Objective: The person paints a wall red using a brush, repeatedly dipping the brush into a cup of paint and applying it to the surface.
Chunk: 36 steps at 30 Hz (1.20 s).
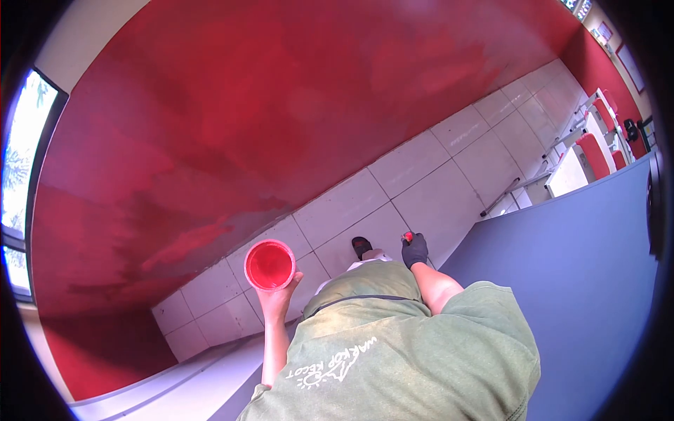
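My bare left hand [278,300] is closed around a round tub of red paint [270,265], its open mouth facing up toward me. Red paint covers the inside of the tub, with a paler rim around it. On my right hand [415,251] is a dark glove, and the fingers are closed on a small red-tipped thing [407,236]. Most of that thing is hidden in the fist, so its kind cannot be made out. In front of me stands a red wall [281,105] with uneven, darker and lighter patches of paint.
Pale floor tiles [421,186] run along the foot of the wall. A blue-grey surface [554,281] lies close on my right. Beyond it are red-and-white chairs [593,154]. A window [27,154] is at the far left. My dark shoe [361,246] shows below me.
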Available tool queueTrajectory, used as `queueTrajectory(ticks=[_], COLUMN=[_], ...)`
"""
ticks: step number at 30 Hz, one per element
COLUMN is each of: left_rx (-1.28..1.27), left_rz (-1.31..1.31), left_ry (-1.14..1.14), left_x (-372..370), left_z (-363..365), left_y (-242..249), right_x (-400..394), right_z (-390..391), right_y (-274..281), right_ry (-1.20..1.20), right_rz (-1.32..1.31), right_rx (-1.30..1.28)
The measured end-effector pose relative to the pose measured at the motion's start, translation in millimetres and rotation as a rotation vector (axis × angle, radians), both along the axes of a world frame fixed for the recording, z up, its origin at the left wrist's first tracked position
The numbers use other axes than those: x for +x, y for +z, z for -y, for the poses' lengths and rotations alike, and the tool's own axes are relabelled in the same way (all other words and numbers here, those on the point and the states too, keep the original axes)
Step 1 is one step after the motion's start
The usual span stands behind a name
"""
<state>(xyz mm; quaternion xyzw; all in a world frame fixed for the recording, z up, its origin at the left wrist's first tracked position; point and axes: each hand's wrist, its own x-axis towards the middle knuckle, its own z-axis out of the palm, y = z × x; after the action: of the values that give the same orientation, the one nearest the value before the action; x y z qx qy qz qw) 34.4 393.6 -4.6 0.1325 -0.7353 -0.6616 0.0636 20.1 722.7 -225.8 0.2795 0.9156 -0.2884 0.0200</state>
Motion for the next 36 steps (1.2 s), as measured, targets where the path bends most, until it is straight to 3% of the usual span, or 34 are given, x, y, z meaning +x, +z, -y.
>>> queueTrajectory(ticks=[9, 18, 36], left_rx=[0.041, 0.129, 0.06], left_rz=[0.01, 0.049, -0.003], left_ry=[-0.005, -0.082, -0.048], left_x=[-3.1, -1.2, 0.3], left_z=[-8.4, 5.4, -7.9], left_y=[9.6, -19.0, 4.2], right_x=[2.8, 8.9, 12.4], right_z=[-3.9, -6.3, -8.4], right_y=[-0.9, -2.5, -2.6], right_ry=[-0.056, -0.032, -0.013], right_rz=[0.044, 0.004, 0.04], right_rx=[-0.015, -0.017, 0.023])
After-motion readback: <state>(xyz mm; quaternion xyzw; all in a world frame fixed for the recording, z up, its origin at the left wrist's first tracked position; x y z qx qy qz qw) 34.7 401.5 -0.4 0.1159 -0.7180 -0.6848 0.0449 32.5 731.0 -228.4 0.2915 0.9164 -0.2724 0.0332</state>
